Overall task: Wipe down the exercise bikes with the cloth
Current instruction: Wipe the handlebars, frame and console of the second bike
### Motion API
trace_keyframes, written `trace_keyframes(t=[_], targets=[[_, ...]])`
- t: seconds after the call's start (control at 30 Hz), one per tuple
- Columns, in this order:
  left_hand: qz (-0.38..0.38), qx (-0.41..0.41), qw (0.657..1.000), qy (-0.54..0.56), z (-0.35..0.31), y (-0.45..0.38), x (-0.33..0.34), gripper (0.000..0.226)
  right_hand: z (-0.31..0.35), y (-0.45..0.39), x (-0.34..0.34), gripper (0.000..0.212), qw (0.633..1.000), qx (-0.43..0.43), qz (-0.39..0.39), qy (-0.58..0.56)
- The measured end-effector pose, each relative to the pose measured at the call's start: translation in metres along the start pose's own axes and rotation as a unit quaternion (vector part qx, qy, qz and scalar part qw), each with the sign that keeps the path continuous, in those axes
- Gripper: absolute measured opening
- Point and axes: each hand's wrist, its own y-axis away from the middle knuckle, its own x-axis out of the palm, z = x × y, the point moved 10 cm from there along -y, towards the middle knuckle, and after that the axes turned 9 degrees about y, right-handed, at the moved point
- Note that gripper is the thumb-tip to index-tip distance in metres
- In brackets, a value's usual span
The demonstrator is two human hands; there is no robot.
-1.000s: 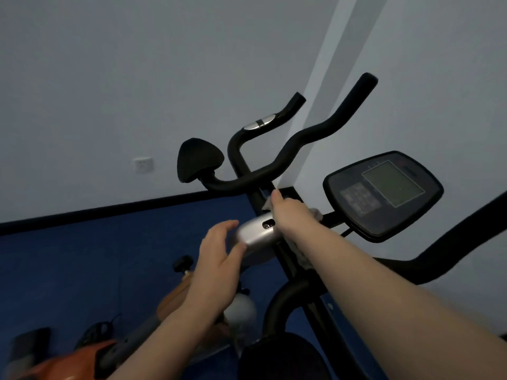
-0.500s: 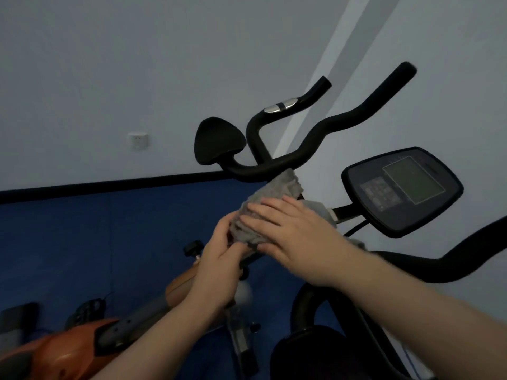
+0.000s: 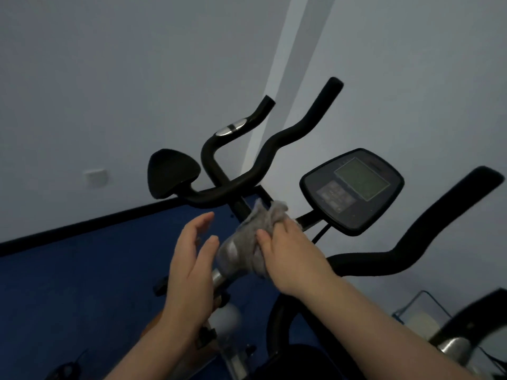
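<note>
While right hand [image 3: 290, 250] grips cloth [image 3: 247, 242], left hand [image 3: 192, 264] fingers hang spread; console [image 3: 354, 190] writing unreadable.

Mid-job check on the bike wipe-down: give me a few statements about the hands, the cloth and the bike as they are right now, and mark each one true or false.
1. The right hand grips the grey cloth against the silver part of the handlebar post. True.
2. The left hand also holds the cloth. False: its fingers are straight and it sits just left of the cloth, holding nothing.
3. The cloth is draped over the console. False: the cloth is bunched on the post, left of and below the console.
4. The console's screen faces the camera. True.
5. The floor is blue. True.
6. The black handlebars are wrapped in the cloth. False: they are bare, above the cloth.
</note>
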Motion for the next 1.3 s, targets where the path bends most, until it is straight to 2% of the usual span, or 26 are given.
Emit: trace_keyframes(t=[0.07,0.13,0.17,0.23,0.33,0.4,0.47,0.5,0.57,0.63,0.73,0.8,0.87,0.93,1.03,1.1,1.2,1.23,1.3], targets=[[0.016,0.013,1.0,-0.013,-0.007,-0.005,0.012,0.036,-0.014,-0.021,-0.001,0.051,0.998,0.018,0.059,0.006],[0.044,0.035,0.998,-0.024,-0.016,-0.009,0.028,0.038,-0.03,-0.038,-0.011,0.043,0.996,0.064,0.061,-0.005],[0.058,0.049,0.997,-0.03,-0.02,-0.011,0.036,0.037,-0.034,-0.041,-0.014,0.042,0.995,0.086,0.048,-0.034],[0.082,0.077,0.993,-0.043,-0.028,-0.019,0.049,0.034,-0.023,-0.032,-0.013,0.039,0.994,0.077,0.003,-0.078],[0.096,0.087,0.991,-0.033,-0.033,-0.037,0.066,0.033,-0.024,-0.006,-0.031,0.029,0.973,0.1,-0.127,-0.165],[0.109,0.081,0.99,-0.03,-0.035,-0.05,0.08,0.032,-0.049,-0.007,-0.037,0.019,0.973,0.125,-0.108,-0.159],[0.14,0.081,0.986,-0.051,-0.037,-0.061,0.099,0.025,-0.089,-0.008,-0.045,0.018,0.97,0.146,-0.069,-0.184],[0.163,0.079,0.98,-0.077,-0.036,-0.065,0.109,0.024,-0.11,-0.004,-0.055,0.02,0.963,0.161,-0.076,-0.205],[0.209,0.066,0.963,-0.154,-0.026,-0.066,0.126,0.024,-0.159,0.009,-0.083,0.017,0.94,0.211,-0.156,-0.216],[0.249,0.065,0.929,-0.266,-0.012,-0.062,0.138,0.028,-0.197,0.022,-0.111,0.018,0.911,0.257,-0.266,-0.182],[0.252,0.089,0.891,-0.368,-0.008,-0.06,0.143,0.03,-0.212,0.007,-0.132,0.019,0.885,0.235,-0.372,-0.15],[0.244,0.109,0.881,-0.392,-0.01,-0.06,0.144,0.028,-0.199,-0.028,-0.119,0.032,0.917,0.182,-0.339,-0.103],[0.245,0.118,0.876,-0.399,-0.01,-0.059,0.146,0.025,-0.18,-0.068,-0.082,0.049,0.962,0.157,-0.223,0.0],[0.247,0.12,0.874,-0.401,-0.008,-0.059,0.146,0.024,-0.167,-0.087,-0.057,0.059,0.973,0.152,-0.161,0.065],[0.256,0.135,0.866,-0.408,-0.01,-0.058,0.146,0.023,-0.136,-0.082,-0.026,0.067,0.99,0.053,-0.069,0.112],[0.266,0.14,0.861,-0.411,-0.01,-0.056,0.147,0.023,-0.143,-0.059,-0.006,0.069,0.99,0.034,0.0,0.14],[0.27,0.139,0.859,-0.413,-0.01,-0.055,0.146,0.025,-0.194,-0.033,-0.005,0.073,0.97,0.168,0.062,0.164],[0.27,0.135,0.859,-0.413,-0.008,-0.055,0.146,0.025,-0.21,-0.032,-0.011,0.075,0.962,0.222,0.06,0.146],[0.271,0.136,0.857,-0.415,-0.007,-0.056,0.149,0.025,-0.231,-0.046,-0.033,0.074,0.95,0.3,-0.004,0.092]])
